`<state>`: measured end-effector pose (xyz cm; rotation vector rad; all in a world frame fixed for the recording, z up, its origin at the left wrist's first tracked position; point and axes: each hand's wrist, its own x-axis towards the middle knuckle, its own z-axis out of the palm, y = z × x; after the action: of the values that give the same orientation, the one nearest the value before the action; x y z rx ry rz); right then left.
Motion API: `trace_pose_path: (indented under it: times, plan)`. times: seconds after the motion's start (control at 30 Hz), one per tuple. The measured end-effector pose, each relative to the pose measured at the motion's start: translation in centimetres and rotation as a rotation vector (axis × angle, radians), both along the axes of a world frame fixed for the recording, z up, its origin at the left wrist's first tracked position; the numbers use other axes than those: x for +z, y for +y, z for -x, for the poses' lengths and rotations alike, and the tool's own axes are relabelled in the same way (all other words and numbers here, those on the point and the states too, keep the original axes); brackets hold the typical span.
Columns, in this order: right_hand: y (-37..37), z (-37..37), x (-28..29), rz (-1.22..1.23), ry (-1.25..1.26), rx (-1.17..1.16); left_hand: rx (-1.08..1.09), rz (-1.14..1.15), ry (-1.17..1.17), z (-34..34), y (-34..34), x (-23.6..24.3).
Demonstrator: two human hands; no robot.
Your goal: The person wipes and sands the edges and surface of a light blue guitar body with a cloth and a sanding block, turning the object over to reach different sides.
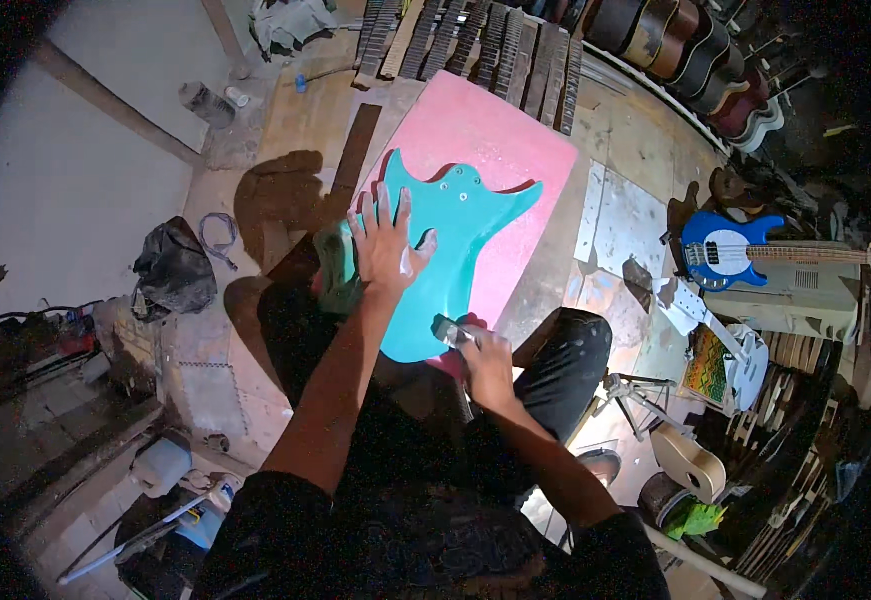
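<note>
While left hand (384,243) is pressing flat, fingers spread, on one teal guitar body (446,250) lying on one pink mat (501,140) on bench (636,215), right hand (478,352) is gripping, fingers closed, one small grey block (449,328) at body's lower edge. Judging: sanding or rubbing step underway; next stroke is calling for steady hold. One green cloth (334,270) is sitting under left palm; one blue bass (731,250) is lying well apart.

Single head-worn fisheye view, looking steeply down from above and close over the hands. Faces forward and downward onto the floor (256,330) just beyond the knees, with forearms entering from the lower edge. Left hand (384,245) near centre, right hand (483,352) just below and right of it. Straight edges bent toward the dark rim.
</note>
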<state>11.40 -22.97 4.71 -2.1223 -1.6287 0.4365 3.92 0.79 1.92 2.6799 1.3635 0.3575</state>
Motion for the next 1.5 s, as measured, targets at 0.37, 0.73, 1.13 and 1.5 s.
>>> trace_pose_path:
  times: [0.37, 0.73, 1.13, 1.5]
  plan:
    - [0.2, -0.8, -1.5, -0.066, -0.022, -0.026, 0.003, 0.008, 0.018, -0.2, -0.1, -0.1]
    - [5.0, -2.9, -0.9, 0.085, 0.085, -0.234, -0.015, 0.011, 0.004, 0.2, 0.0, -0.3]
    - [6.5, -4.1, -1.6, -0.145, 0.077, -0.297, -0.019, 0.088, -0.105, 0.0, 0.0, -0.7]
    - [8.6, -6.6, -2.0, -0.232, 0.016, -0.369, -0.066, 0.081, -0.18, -0.5, -0.2, -0.5]
